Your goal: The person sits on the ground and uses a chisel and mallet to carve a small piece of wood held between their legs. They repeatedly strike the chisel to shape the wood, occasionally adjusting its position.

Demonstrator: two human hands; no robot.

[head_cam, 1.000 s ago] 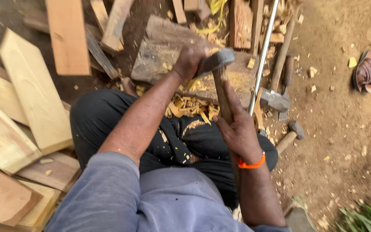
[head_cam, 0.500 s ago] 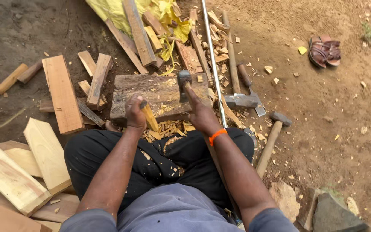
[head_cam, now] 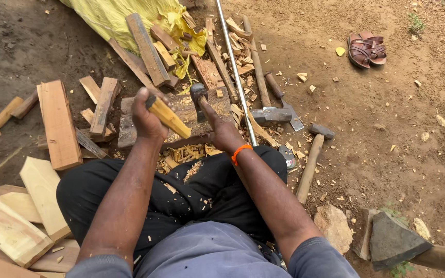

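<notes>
Head view: a crumpled yellow plastic sack (head_cam: 114,18) is lying at the top under wood offcuts, while the left hand (head_cam: 148,121) is gripping a yellowish wooden piece (head_cam: 169,117) over the chopping block (head_cam: 181,110). The right hand (head_cam: 225,135) is clasping an adze (head_cam: 200,100), its head resting on that block. Compared with half a second earlier, the left hand is holding the piece higher.

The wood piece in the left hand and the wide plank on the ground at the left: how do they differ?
The wood piece is narrow and yellowish; the plank is wide and reddish-brown. The wood piece is gripped in the left hand, held up over the chopping block; the plank lies flat on the soil. Both are cut timber.
</notes>
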